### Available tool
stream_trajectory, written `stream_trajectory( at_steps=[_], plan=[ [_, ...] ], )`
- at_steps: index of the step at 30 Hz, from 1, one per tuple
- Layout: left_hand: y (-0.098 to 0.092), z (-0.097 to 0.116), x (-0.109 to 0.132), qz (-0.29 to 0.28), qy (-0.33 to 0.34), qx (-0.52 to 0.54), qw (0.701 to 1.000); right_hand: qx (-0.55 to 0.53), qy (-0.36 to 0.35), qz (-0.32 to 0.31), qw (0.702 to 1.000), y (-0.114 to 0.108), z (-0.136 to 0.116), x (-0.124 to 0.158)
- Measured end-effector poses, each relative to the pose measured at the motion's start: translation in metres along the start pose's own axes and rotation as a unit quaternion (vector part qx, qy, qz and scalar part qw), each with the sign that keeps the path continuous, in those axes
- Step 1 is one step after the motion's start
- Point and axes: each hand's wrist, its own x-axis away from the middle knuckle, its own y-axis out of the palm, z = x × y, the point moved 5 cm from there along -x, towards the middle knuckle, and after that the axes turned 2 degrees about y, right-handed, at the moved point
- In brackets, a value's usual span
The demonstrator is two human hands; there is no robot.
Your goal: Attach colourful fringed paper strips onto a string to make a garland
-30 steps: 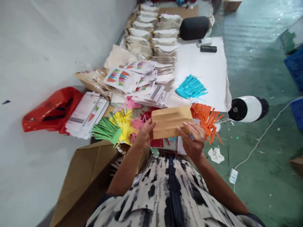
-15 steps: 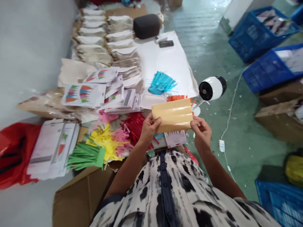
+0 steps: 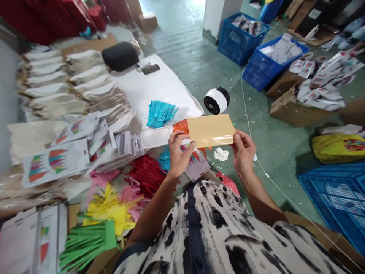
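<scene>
Beyond the right hand [image 3: 243, 154] stands a white-and-black desk fan [image 3: 216, 100], and farther out 2 blue plastic crates [image 3: 236, 38] hold printed packets. To that hand's right, a cardboard box [image 3: 296, 110] is heaped with packets, and a blue crate [image 3: 333, 198] sits lower down. Left of the left hand [image 3: 179, 156] lie red paper fringes [image 3: 144, 175], yellow paper fringes [image 3: 108, 213] and green paper fringes [image 3: 85, 243], with cream paper stacks [image 3: 68, 80] farther out.

Two bare forearms [image 3: 151, 207] — angled inward and up from the body, wrists lifted. Left hand [image 3: 180, 156] — fingers raised, thumb pressing inward across them. Right hand [image 3: 243, 154] — fingers curled, thumb uppermost. Both grips closed, level with each other, well apart.
</scene>
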Motion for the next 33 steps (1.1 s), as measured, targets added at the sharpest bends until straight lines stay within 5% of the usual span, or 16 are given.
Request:
stream_trajectory(
  at_steps=[4,10,15,21,25,29,33],
  plan=[
    [-0.003,0.021,-0.01,0.048,0.033,0.066,0.996,0.036,-0.012,-0.038,0.999,-0.005,-0.012,0.003],
    [0.011,0.026,-0.022,0.027,-0.104,0.233,0.966,0.153,-0.108,-0.089,0.978,-0.012,-0.04,0.009],
    [0.023,0.026,-0.028,0.009,-0.134,0.273,0.953,0.112,-0.074,-0.102,0.986,-0.012,-0.05,0.016],
    [0.04,0.034,-0.017,-0.175,-0.22,0.418,0.864,0.052,-0.032,-0.055,0.997,-0.018,-0.044,0.017],
    [0.039,0.03,-0.005,-0.212,-0.245,0.391,0.861,0.129,-0.044,-0.092,0.986,-0.015,-0.043,0.02],
    [0.034,0.024,0.0,-0.194,-0.23,0.353,0.886,0.341,-0.223,-0.024,0.913,-0.009,-0.074,0.032],
    [0.03,0.028,0.005,-0.224,-0.194,0.333,0.895,0.441,-0.335,-0.155,0.818,0.025,-0.088,0.047]
  ],
)
